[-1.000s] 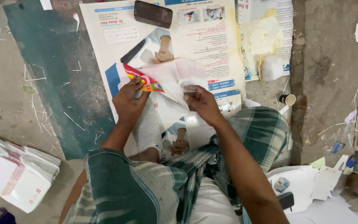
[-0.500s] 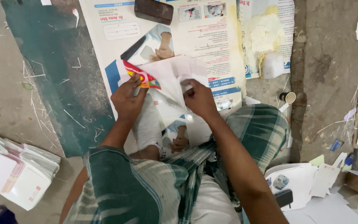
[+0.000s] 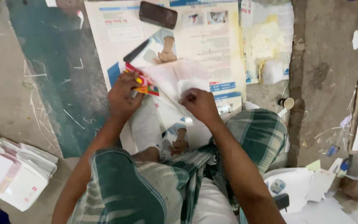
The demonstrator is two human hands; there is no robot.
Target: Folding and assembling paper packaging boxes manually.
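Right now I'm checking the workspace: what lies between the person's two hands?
In the head view, a white paper sheet with a colourful printed edge spans from the left hand to the right hand; both press on it.

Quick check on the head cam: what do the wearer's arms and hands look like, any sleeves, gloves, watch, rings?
Both forearms are bare to the frame edge, with no sleeves showing. The left hand and right hand are ungloved. No watch, bracelet or ring is visible. The only clothing in view is a green and white checked wrap over the lap.

Two hands point(image 3: 123, 97) point(image 3: 199, 103) — perhaps one bag point(image 3: 175, 81)
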